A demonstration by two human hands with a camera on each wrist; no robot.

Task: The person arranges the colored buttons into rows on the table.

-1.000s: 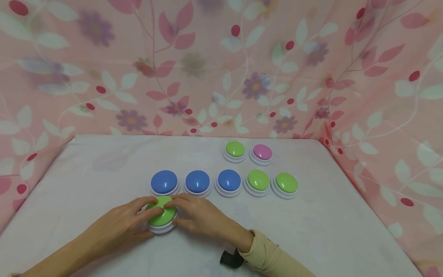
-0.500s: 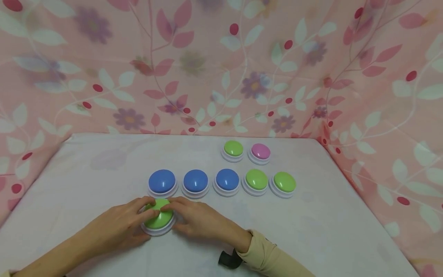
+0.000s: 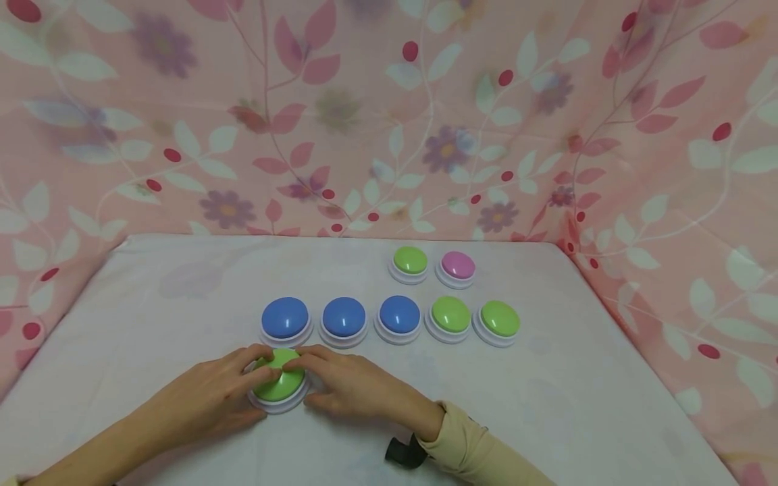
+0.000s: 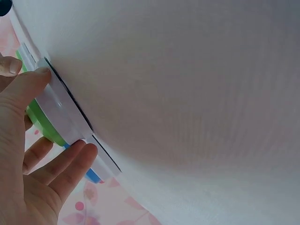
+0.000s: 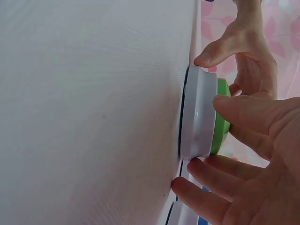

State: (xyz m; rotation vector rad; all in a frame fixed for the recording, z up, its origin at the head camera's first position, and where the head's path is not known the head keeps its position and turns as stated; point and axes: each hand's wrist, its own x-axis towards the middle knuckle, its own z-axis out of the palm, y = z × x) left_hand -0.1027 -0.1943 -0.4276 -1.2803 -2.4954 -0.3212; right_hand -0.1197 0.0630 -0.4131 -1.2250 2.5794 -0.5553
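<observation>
A green dome push button (image 3: pixel 279 386) on a white round base sits on the table at the front of a blue push button (image 3: pixel 284 317). My left hand (image 3: pixel 221 388) grips it from the left, its thumb on the white base (image 4: pixel 61 110) in the left wrist view and its fingers reaching round the far side. From the right my right hand (image 3: pixel 349 381) holds the same button, thumb at the near edge and fingers along the far side. A fingertip of each hand lies over the green dome. The base stands flat on the cloth in the right wrist view.
Behind the held button runs a row with two more blue buttons (image 3: pixel 344 317) (image 3: pixel 398 314) and two green buttons (image 3: pixel 451 314) (image 3: pixel 500 319). Farther back stand a green button (image 3: pixel 410 260) and a pink button (image 3: pixel 458 265). Floral cloth (image 3: pixel 365 135) walls the white table's back and sides.
The held green button has shifted slightly toward the near edge, leaving the blue button behind it more in view. Both hands keep their hold, and the head view has tilted a little.
</observation>
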